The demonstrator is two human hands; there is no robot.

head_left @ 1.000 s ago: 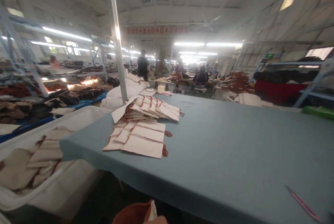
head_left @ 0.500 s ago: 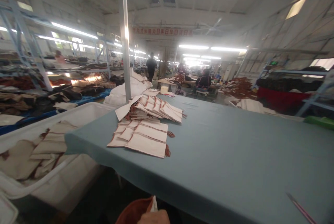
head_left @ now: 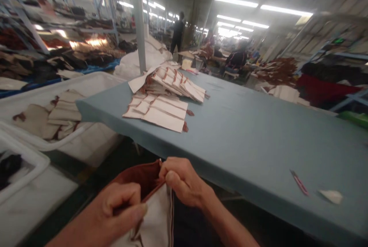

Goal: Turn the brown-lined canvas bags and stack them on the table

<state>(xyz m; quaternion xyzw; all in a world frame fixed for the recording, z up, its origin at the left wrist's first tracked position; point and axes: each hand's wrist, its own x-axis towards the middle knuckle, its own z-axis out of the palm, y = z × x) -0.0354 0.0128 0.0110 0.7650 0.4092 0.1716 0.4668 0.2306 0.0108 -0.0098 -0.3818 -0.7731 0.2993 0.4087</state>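
Close in front of me, below the table's near edge, is a cream fabric bag (head_left: 156,212) with a rust-brown inside and brown edging. Its mouth gapes open. My left hand (head_left: 120,208) grips the near rim, thumb pressed along the outside. At the far right corner of the mouth, my right hand (head_left: 179,178) is closed on the edge, fingers curled over it. The bag's lower part runs out of the picture. Beyond, on the table, lies a stack of flat cream pieces (head_left: 165,111) with brown seams and small brown loops at their right ends.
The table (head_left: 244,135) has a blue-green cover. A pink-handled pointed tool (head_left: 299,183) and a pale scrap (head_left: 331,196) lie near its front right. White bins (head_left: 94,82) with cream pieces stand at left, beside a metal post (head_left: 140,28). People work further back.
The view has tipped downward. The bag has risen further into the picture, and both my hands now show on its rim, where only one was partly visible before.
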